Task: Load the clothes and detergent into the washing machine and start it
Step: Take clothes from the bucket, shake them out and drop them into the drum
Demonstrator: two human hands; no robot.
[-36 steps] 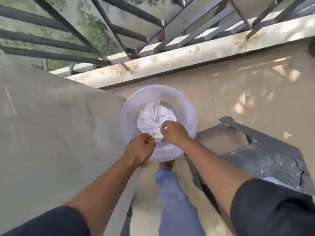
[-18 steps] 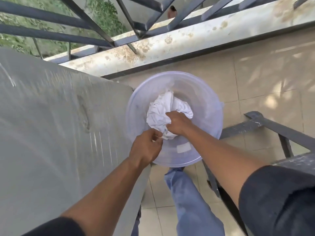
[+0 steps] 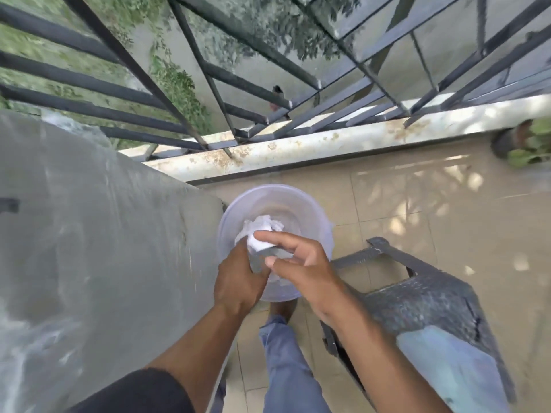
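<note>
Down on the tiled floor [image 3: 402,234], a clear plastic tub [image 3: 313,210] is sitting beside a grey surface [image 3: 104,248], and a white cloth [image 3: 262,226] is bunching up inside it. Both hands are reaching down over the tub's near side. The left hand [image 3: 237,281] is showing its back to the camera, its fingers curling around the lower, shaded part of the cloth, which is rising between the two hands. The right hand [image 3: 304,263] is hovering just beside it; its forefinger is lying straight along the top of the cloth and touching it, while the other fingers [image 3: 286,265] are stretching out loosely, apart and not gripping anything. Both forearms are coming in from the bottom edge, dark sleeves at the elbows, converging above the tub. A leg in blue jeans [image 3: 286,368] is standing below the tub. To the right, a dark plastic stool [image 3: 432,299] is standing with a pale blue bag [image 3: 453,368] on it. Metal railings [image 3: 208,70] are running along the ledge beyond.
</note>
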